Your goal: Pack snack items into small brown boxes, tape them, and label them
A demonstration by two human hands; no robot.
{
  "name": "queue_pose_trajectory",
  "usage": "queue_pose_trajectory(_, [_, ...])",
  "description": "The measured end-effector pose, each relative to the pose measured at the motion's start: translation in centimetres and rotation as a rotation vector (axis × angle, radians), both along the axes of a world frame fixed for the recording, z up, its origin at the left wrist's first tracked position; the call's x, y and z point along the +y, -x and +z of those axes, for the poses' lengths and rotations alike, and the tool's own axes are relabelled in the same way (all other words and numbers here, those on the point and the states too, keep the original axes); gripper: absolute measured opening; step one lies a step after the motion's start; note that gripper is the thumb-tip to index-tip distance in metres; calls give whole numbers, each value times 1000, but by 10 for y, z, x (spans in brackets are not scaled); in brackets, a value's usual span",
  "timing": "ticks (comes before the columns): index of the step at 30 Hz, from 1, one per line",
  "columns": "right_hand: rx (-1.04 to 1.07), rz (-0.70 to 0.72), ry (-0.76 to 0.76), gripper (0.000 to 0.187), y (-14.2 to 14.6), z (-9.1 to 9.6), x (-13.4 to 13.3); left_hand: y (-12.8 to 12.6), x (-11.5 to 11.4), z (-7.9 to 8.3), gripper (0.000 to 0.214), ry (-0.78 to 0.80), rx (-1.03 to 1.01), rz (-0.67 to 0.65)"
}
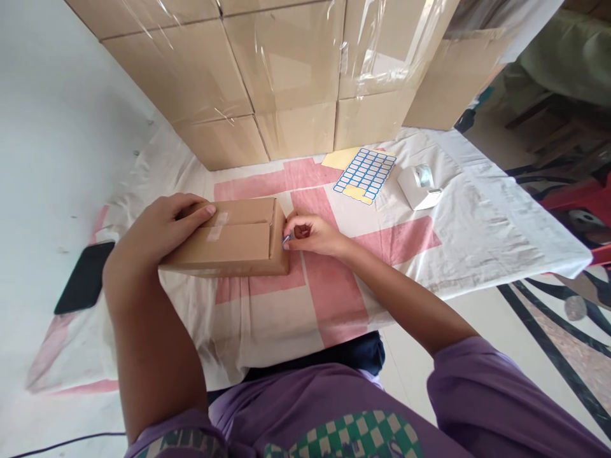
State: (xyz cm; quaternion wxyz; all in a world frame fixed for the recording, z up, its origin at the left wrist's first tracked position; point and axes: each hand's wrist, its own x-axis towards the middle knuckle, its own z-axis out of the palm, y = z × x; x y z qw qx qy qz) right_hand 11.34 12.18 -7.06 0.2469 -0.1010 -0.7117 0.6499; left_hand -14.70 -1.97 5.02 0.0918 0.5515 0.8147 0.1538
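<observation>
A closed cardboard box (pixel 238 245) with a strip of clear tape across its top flaps lies on the cloth-covered table. My left hand (pixel 165 232) grips its left end, thumb on the top and the other fingers over the far edge. At the box's right end, my right hand (pixel 315 235) pinches a small blue-edged sticker label (pixel 287 239) between thumb and forefinger, against or very close to the cardboard. Most of the label is hidden by the fingers. A sheet of blue-bordered labels (pixel 370 170) lies beyond my right hand, with part of its yellow backing bare.
A white tape dispenser (pixel 414 191) stands right of the label sheet. Stacked cardboard boxes (pixel 286 70) wrapped in clear film rise along the back. A black phone (pixel 86 277) lies at the left by the wall. The table's right edge (pixel 582 264) drops to a patterned floor.
</observation>
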Motion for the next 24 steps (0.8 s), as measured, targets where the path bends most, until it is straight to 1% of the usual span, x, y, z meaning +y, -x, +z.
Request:
queue_pose_trajectory(3, [-17, 2, 32, 35, -1, 1, -1, 3, 0, 0, 45, 34, -14, -22])
queue_pose_trajectory(6, [-48, -20, 58, 43, -3, 1, -2, 4, 0, 0, 46, 29, -16, -28])
queue_pose_trajectory(7, [-59, -38, 67, 47, -3, 1, -2, 5, 0, 0, 46, 26, -16, -31])
queue_pose_trajectory(9, [-74, -64, 82, 61, -4, 0, -2, 4, 0, 0, 46, 21, -14, -37])
queue_pose_trajectory(11, [-74, -41, 73, 71, -4, -1, -1, 3, -1, 0, 46, 17, -13, -34])
queue_pose_trajectory(12, [-67, -12, 62, 71, -4, -2, 0, 2, -1, 1, 47, 18, -14, -28])
queue_pose_trajectory(14, [-47, 39, 43, 60, -2, -4, 2, 2, -1, 0, 48, 22, -8, -15])
queue_pose_trajectory(17, [-8, 32, 53, 47, 2, -7, 5, 4, 0, -2, 52, 21, 5, -27])
queue_pose_trajectory(22, [-11, 4, 96, 44, 5, -10, 5, 13, 2, -8, 56, 19, 12, -81])
queue_pose_trajectory(24, [-24, 25, 120, 47, 4, -11, 5, 16, 4, -10, 56, 13, 7, -93])
